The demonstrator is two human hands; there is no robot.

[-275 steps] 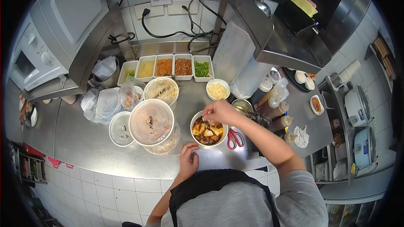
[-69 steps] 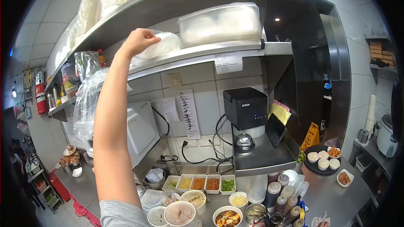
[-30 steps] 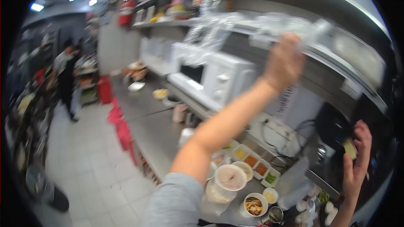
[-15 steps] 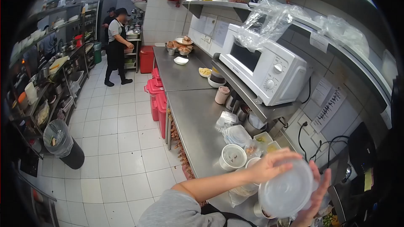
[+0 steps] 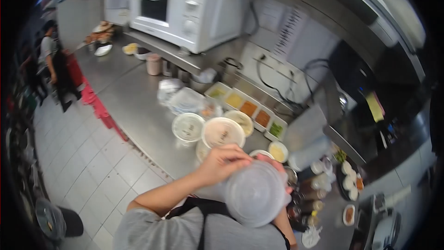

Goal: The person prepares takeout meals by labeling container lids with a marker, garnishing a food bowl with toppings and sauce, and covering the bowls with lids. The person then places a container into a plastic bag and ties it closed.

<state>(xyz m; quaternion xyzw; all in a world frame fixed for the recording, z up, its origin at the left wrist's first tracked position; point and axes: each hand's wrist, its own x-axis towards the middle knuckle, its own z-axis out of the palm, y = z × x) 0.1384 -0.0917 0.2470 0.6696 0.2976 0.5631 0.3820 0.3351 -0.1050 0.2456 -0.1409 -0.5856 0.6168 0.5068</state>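
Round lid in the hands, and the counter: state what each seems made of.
Round lid: probably thin plastic, smooth, given its cloudy translucence and moulded-looking ring.
Counter: likely stainless steel with a satin finish, given its grey sheen and soft reflections.

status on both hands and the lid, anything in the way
Left hand at upper rim of clear lid. Right hand supporting its far side, partly hidden. White bowl mostly blocked from view by hands and lid.
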